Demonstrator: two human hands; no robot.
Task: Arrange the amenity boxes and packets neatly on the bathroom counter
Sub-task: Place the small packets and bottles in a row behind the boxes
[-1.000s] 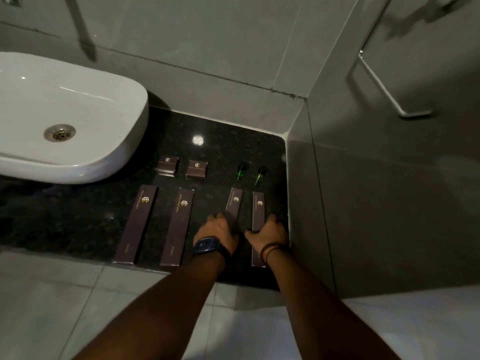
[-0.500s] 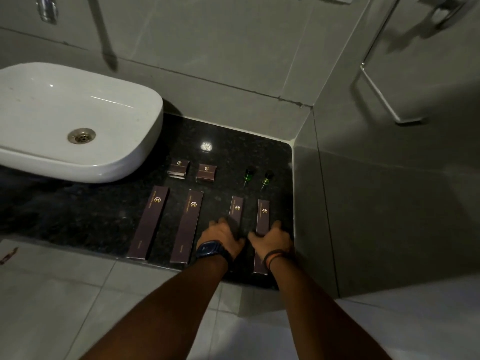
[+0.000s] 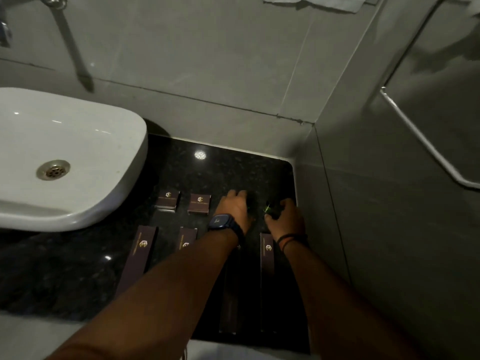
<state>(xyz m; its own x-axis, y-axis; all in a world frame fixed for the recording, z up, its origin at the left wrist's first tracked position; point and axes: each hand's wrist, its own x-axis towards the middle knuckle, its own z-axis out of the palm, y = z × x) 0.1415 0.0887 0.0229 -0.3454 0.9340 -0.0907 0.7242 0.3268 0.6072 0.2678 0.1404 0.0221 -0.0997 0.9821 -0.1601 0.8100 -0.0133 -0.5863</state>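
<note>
On the black granite counter (image 3: 220, 167) lie two small dark boxes (image 3: 167, 200) (image 3: 199, 203) with gold logos. In front of them lie several long dark packets; the leftmost (image 3: 139, 258) and the rightmost (image 3: 267, 258) show well, and my arms cover parts of the others. My left hand (image 3: 233, 206), with a watch on its wrist, curls its fingers over a small dark bottle (image 3: 250, 203) that is mostly hidden. My right hand (image 3: 284, 216) grips a second small bottle (image 3: 268, 209), which shows a green glint.
A white basin (image 3: 65, 152) stands on the counter at the left, with a tap (image 3: 70, 42) above it. Grey tiled walls close the back and the right side. A metal towel bar (image 3: 426, 141) hangs on the right wall. The counter's front edge runs under my forearms.
Both hands left the near ends of the two right-hand long packets and reached forward to the two small bottles behind them. The view also moved in closer.
</note>
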